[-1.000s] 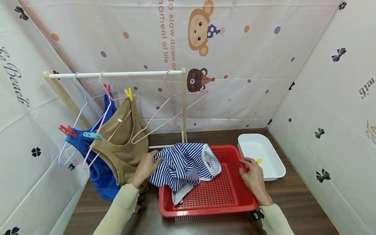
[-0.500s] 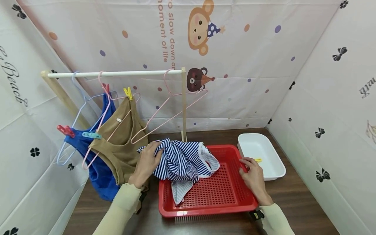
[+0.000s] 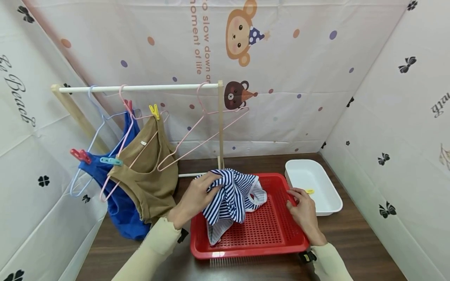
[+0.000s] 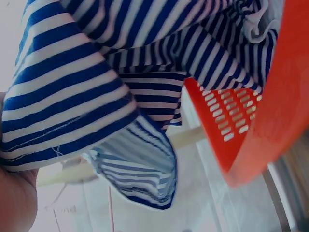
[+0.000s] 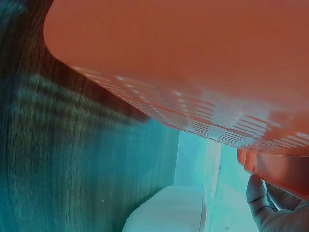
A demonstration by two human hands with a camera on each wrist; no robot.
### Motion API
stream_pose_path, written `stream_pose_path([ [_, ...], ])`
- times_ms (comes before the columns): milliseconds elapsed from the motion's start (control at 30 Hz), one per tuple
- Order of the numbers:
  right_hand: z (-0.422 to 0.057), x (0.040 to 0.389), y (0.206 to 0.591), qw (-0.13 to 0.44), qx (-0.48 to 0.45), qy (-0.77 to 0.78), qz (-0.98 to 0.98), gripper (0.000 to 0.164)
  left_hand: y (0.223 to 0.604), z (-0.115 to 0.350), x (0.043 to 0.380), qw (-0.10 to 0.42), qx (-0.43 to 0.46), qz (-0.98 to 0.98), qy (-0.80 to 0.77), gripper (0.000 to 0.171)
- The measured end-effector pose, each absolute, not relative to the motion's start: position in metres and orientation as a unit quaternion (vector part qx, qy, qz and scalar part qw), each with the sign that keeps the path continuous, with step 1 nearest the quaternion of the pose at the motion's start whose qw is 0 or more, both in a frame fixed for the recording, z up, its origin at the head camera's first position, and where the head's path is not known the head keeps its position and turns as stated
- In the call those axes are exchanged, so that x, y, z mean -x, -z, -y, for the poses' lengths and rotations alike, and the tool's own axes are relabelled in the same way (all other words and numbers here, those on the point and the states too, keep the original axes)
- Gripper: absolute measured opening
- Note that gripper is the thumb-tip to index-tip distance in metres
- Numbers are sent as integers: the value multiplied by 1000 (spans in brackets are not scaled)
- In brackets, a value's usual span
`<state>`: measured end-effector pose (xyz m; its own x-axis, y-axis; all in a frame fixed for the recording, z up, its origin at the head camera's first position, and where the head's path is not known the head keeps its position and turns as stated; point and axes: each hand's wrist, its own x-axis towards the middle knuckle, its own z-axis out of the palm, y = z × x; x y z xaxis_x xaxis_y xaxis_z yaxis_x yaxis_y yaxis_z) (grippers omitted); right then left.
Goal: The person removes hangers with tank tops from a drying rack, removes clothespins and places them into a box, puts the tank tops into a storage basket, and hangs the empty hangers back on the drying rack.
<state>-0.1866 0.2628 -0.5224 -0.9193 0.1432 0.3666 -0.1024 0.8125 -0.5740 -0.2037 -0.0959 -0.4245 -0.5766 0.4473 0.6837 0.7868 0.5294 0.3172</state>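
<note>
My left hand (image 3: 195, 199) pinches the navy-and-white striped top (image 3: 228, 199) by its upper left edge. The cloth is bunched, with a white-trimmed opening at its right and a paler inside flap hanging below. It overlaps the left part of a red plastic basket (image 3: 267, 238) with a perforated floor. In the left wrist view the striped top (image 4: 63, 92) drapes from the hand, beside the basket wall. At the basket's right rim, my right hand (image 3: 303, 212) holds on with fingers over the edge. The right wrist view shows those fingers (image 5: 256, 193) at the rim, below the basket's side (image 5: 169, 38).
At the left stands a rack (image 3: 140, 89) carrying a blue garment (image 3: 123, 222) and a brown garment (image 3: 154, 187), clipped to hangers. A bare pink hanger (image 3: 179, 150) hangs at its right end. Right of the basket, a white tray (image 3: 309, 175) contains a yellow clothespin (image 3: 309, 191).
My left hand first lifts the striped top's left edge up and leftward, then moves right with it over the basket. The cloth gathers closer together. The right hand stays on the basket rim.
</note>
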Motion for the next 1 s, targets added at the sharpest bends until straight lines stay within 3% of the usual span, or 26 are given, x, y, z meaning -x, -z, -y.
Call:
stream_pose_path([
  [100,-263,186,522,197,14,-305,932,31,425,88,201,203,389,849,294,26],
  [233,-262,186,523,189,19,-305,933,32,427,85,196,47,381,883,269,40],
  [333,-263,186,523,189,19,-305,933,31,429,86,195,-6,359,898,254,45],
  [533,-264,186,522,197,13,-304,932,31,430,91,195,52,345,910,225,40],
  [800,-264,185,521,167,31,-315,934,37,417,103,186,121,326,914,211,35],
  [1000,-263,185,521,173,28,-311,934,36,402,118,180,198,317,904,209,32],
])
